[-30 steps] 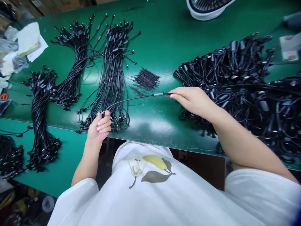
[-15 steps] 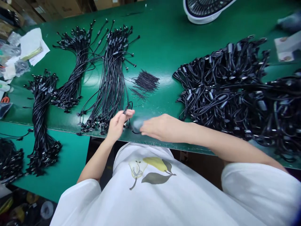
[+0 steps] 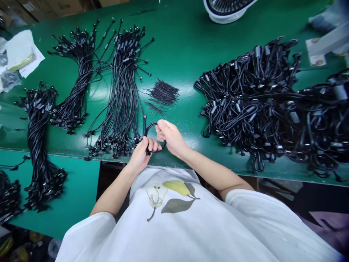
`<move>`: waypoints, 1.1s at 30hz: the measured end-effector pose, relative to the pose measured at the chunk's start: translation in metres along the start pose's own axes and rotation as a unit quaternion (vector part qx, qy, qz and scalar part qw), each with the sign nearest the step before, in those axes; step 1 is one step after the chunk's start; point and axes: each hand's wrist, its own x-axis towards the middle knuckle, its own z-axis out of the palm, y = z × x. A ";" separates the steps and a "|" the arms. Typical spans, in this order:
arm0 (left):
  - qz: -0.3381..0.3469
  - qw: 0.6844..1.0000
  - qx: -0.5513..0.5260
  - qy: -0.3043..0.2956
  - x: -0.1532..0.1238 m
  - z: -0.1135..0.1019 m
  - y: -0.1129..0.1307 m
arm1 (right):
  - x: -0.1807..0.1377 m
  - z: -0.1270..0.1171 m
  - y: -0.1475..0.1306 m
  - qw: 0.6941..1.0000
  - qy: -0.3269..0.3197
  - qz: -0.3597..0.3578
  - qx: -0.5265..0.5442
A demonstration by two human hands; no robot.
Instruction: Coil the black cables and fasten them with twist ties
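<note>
A black cable (image 3: 151, 126) is bent into a loop between my hands, just above the table's front edge. My left hand (image 3: 141, 152) is closed round its lower left part, with a connector end sticking up past the fingers. On the loop's right side, my right hand (image 3: 171, 135) pinches the cable between thumb and fingers. A spread bundle of straight black cables (image 3: 124, 91) lies beside my left hand. Beyond both hands is a small heap of thin black ties (image 3: 164, 92).
More cable bundles (image 3: 81, 72) lie at the left, one (image 3: 38, 138) reaching onto a lower green surface (image 3: 79, 189). Large piles of coiled cables (image 3: 261, 105) cover the right side. A white fan (image 3: 226, 14) stands at the back of the green table (image 3: 177, 47); papers (image 3: 23, 51) lie far left.
My right hand has stopped its blurred motion and moved up to grip the cable. The cable now forms a clear loop between both hands. The whole view has shifted slightly.
</note>
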 end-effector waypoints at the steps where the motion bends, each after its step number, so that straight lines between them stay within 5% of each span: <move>1: 0.005 1.000 -0.002 0.010 -0.001 0.001 -0.004 | -0.001 0.002 0.000 1.000 0.008 -0.001 0.020; 10: -0.123 0.992 -0.018 0.022 -0.012 0.007 -0.023 | -0.009 0.012 -0.001 0.998 0.033 -0.003 0.056; 15: -0.108 0.994 -0.010 -0.004 -0.009 0.011 -0.029 | -0.007 0.016 -0.013 0.998 -0.003 -0.046 0.030; 18: -0.088 0.993 0.038 -0.067 -0.011 0.012 -0.023 | 0.002 0.009 -0.020 0.998 -0.033 0.021 0.055; 23: -0.096 0.986 0.119 -0.060 -0.013 0.009 -0.020 | 0.017 -0.005 -0.017 0.978 -0.055 0.172 0.104; 28: -0.145 0.988 -0.030 -0.043 -0.008 0.013 -0.027 | 0.008 -0.001 -0.016 0.989 -0.063 0.106 0.082; 33: -0.210 0.971 -0.107 -0.044 -0.012 0.016 -0.027 | 0.004 -0.007 -0.019 0.994 -0.088 0.039 -0.059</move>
